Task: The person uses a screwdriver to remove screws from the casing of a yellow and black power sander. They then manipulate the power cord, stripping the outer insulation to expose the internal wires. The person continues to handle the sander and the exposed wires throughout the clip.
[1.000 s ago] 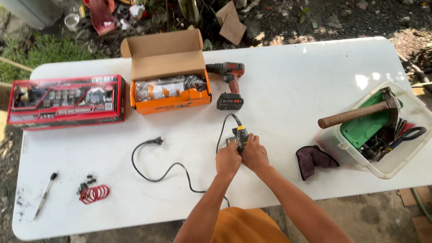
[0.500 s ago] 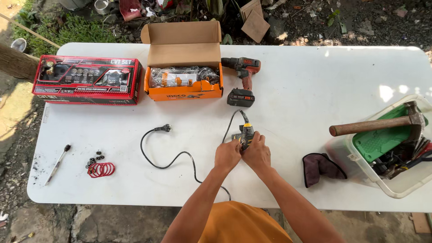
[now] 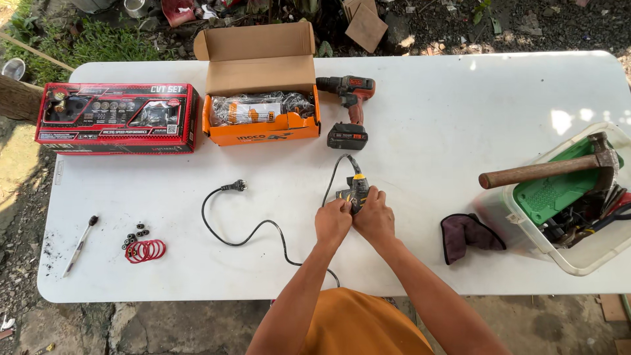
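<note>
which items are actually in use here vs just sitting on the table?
In use: corded yellow-and-black power tool, held by left hand and right hand; its black cord and plug.

Lying about: cordless drill, open orange box, red boxed set, hammer on white bin, dark cloth, red rings, pen.

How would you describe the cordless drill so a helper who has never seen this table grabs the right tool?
On the white table, look just right of the open orange box at the far side. The cordless drill lies there, dark and orange-red with a black battery block at its foot. Unlike the yellow-and-black corded tool in the hands, it has no cable.
</note>
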